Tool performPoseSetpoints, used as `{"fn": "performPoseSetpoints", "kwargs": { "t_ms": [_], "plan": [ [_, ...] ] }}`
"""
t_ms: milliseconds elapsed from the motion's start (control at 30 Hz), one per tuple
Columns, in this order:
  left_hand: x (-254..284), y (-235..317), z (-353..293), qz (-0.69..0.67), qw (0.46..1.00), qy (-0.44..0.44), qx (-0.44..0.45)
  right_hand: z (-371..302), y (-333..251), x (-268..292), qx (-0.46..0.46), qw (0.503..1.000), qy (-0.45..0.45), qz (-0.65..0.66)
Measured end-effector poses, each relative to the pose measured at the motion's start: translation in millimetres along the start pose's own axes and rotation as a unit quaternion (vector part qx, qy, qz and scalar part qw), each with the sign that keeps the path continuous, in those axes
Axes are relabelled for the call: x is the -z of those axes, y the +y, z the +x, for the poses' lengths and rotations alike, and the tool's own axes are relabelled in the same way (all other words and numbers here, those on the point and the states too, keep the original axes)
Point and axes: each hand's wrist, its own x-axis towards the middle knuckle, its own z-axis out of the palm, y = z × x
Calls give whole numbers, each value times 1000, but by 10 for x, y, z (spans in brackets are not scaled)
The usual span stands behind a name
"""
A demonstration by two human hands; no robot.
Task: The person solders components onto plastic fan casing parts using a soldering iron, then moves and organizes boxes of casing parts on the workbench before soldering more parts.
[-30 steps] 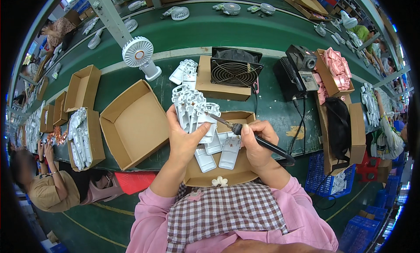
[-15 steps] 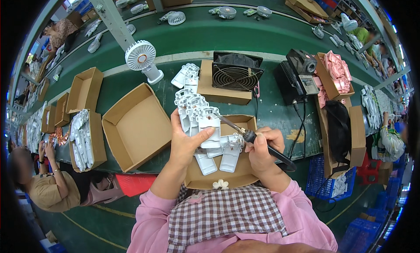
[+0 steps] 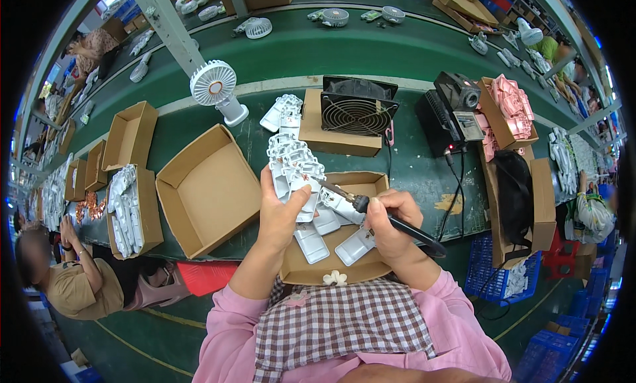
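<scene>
My left hand (image 3: 278,214) is closed round a fanned row of white plastic housings (image 3: 290,159), its thumb pressing on the nearest one. In my right hand (image 3: 396,227) is a soldering iron (image 3: 412,232) with a black handle, gripped like a pen. Its metal tip points left and meets or nearly meets the nearest held housing, near a small copper-coloured spot; contact is too fine to tell. Below both hands, several loose white housings (image 3: 311,242) lie in a shallow cardboard box (image 3: 338,274) against my checked apron.
An empty-looking cardboard box (image 3: 211,191) stands left, beside a box of white parts (image 3: 126,211). A white handheld fan (image 3: 213,85), a black square fan (image 3: 360,108) and a black soldering station (image 3: 442,121) stand behind. Pink parts (image 3: 510,108) fill a box at right. A co-worker (image 3: 76,277) sits left.
The front housing has left my left hand's row, and the loose pieces in the box lie differently. My thumb and the iron's tip have shifted left. Fans on the conveyor have moved slightly left.
</scene>
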Motion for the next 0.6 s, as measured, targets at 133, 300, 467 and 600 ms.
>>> {"fn": "performPoseSetpoints", "kwargs": {
  "t_ms": [133,300,467,600],
  "plan": [
    [-10,23,-10,-10,1000,1,20,1,1,-21,-19,1000,-3,-15],
    [2,25,-9,-10,1000,4,24,8,18,-29,-17,999,-12,-24],
    [3,28,-8,3,1000,3,24,5,28,-34,-24,999,-11,-28],
    [-5,29,-11,0,1000,5,30,5,24,-33,-29,999,-10,-37]
  ]
}}
